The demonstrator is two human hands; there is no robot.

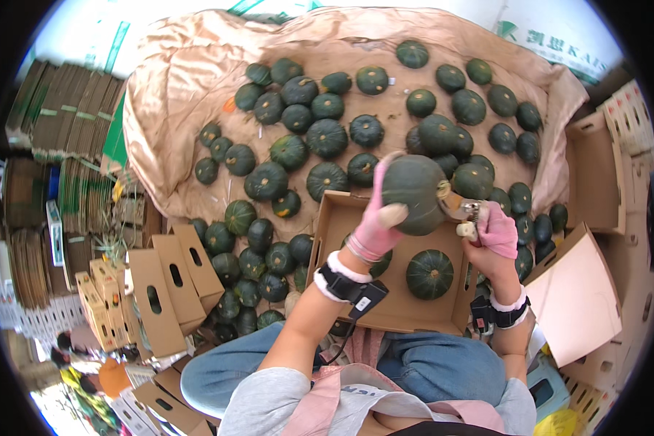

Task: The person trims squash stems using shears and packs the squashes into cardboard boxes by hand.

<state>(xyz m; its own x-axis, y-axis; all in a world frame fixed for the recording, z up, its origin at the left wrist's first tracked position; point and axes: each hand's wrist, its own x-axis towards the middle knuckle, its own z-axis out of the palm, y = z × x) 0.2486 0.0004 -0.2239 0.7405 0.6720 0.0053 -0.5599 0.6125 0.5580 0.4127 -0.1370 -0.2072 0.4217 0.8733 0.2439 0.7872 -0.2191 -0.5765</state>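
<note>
My left hand (379, 218), in a pink glove with bare or pale-tipped thumb, holds a large dark green squash (412, 194) from its left side. My right hand (493, 234), partly covered by a pink glove, grips a metal cutting tool with pale handles (466, 212); its head is against the squash's stem (443, 191). Below them an open cardboard box (398, 321) sits before my lap. One squash (430, 274) lies in the box, and another is partly hidden behind my left wrist.
Many squashes (327, 138) lie on a tan quilted cloth (169, 109). Cardboard boxes (152, 300) stand at the left, near stacks of flattened cartons (65, 109). An empty box (594, 180) and a pale-topped carton (577, 300) are at the right. People (111, 376) are in the lower left distance.
</note>
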